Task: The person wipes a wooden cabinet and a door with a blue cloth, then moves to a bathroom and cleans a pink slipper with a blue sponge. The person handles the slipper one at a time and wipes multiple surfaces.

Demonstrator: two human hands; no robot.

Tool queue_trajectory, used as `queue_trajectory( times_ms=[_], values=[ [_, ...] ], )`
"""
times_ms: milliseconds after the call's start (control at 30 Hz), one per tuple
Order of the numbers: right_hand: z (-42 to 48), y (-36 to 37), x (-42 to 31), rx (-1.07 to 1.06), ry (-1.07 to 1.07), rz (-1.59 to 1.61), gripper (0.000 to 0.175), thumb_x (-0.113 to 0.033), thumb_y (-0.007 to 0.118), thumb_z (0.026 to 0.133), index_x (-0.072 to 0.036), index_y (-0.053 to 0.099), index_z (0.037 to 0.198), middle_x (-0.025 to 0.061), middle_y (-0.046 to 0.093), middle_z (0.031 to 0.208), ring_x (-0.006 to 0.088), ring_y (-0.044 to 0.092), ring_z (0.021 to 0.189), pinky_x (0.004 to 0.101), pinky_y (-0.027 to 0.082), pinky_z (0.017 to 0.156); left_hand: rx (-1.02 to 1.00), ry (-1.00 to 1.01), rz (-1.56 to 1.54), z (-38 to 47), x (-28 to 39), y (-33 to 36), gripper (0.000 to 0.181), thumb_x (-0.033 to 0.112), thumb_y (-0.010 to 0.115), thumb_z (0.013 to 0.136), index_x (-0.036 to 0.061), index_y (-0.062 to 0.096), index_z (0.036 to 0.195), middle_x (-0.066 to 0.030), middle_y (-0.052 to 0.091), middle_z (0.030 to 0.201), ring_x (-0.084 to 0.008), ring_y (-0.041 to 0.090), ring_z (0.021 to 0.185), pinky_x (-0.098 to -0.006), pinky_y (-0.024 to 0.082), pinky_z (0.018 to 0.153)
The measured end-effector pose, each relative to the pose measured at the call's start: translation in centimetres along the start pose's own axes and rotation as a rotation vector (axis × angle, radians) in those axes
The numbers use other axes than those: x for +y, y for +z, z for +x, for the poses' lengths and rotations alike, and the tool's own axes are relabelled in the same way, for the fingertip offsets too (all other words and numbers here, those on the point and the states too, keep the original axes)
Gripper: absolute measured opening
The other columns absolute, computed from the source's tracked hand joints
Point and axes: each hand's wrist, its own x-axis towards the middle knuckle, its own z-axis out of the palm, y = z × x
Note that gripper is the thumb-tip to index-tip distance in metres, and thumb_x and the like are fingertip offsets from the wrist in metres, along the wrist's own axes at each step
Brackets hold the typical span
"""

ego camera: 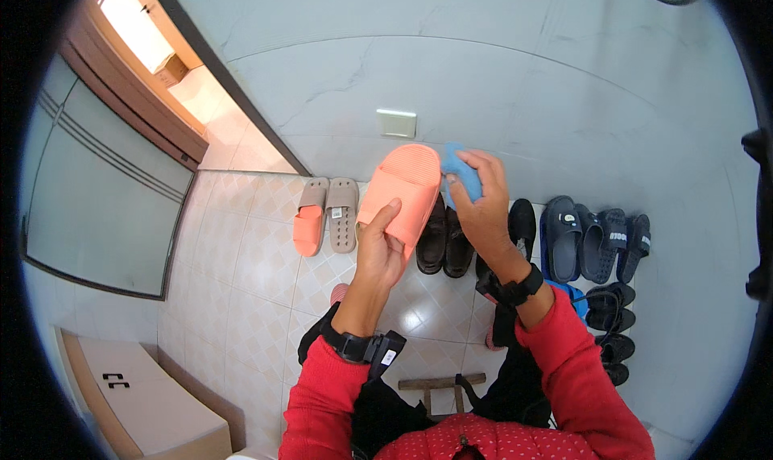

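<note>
An orange slide slipper point(403, 185) is held up in front of me by my left hand point(381, 248), the thumb lying over its strap. Beside its right edge, my right hand point(486, 203) grips a light blue cloth or sponge point(464, 179); whether that touches the slipper is hard to tell. The other orange slipper point(308, 230) lies on the floor, resting on one of a pair of taupe slippers point(343, 218). Dark brown shoes point(430, 245) stand behind my hands, partly hidden by them.
Black slip-on shoes point(522, 221) and several dark slippers point(563, 242) line the tiled wall point(483, 85). More black footwear point(611, 309) runs down the right side. A white cabinet point(139, 381) stands lower left, below a glass door point(109, 188). Between my legs is a wooden stool point(442, 382).
</note>
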Motion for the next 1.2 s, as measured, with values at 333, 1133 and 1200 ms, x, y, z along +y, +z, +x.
queue_trajectory(
  times_ms=[333, 1133, 1200],
  values=[
    [-0.4, -1.1, -0.8, -0.212, 0.043, 0.036, 0.032, -0.01, 0.072, 0.079, -0.007, 0.065, 0.11, 0.0126, 0.062, 0.109, 0.0345, 0.062, 0.098, 0.0411, 0.052, 0.085, 0.033, 0.116, 0.335, -0.1, 0.3, -0.3, 0.038, 0.007, 0.067, 0.09, -0.0014, 0.057, 0.126, -0.0088, 0.066, 0.119, -0.0193, 0.064, 0.11, -0.0325, 0.052, 0.091],
    [1.0, -2.0, 0.1, -0.088, -0.263, -0.27, 0.037, -0.015, 0.076, 0.071, -0.013, 0.066, 0.106, 0.005, 0.06, 0.114, 0.0274, 0.058, 0.099, 0.0374, 0.051, 0.083, -0.055, 0.185, 0.862, -0.9, -0.9, -0.2, 0.023, 0.012, 0.068, 0.092, -0.0013, 0.068, 0.111, -0.0026, 0.068, 0.1, -0.0106, 0.059, 0.087, -0.0272, 0.047, 0.078],
    [0.8, -1.6, -0.1, -0.189, -0.36, -0.295, 0.037, -0.015, 0.076, 0.07, -0.011, 0.066, 0.106, 0.0049, 0.06, 0.114, 0.0269, 0.058, 0.098, 0.0371, 0.051, 0.082, -0.074, 0.148, 0.903, -1.0, -1.2, -0.2, 0.022, 0.012, 0.068, 0.092, -0.0015, 0.069, 0.109, -0.0013, 0.067, 0.096, -0.0096, 0.058, 0.083, -0.0264, 0.047, 0.076]
  ],
)
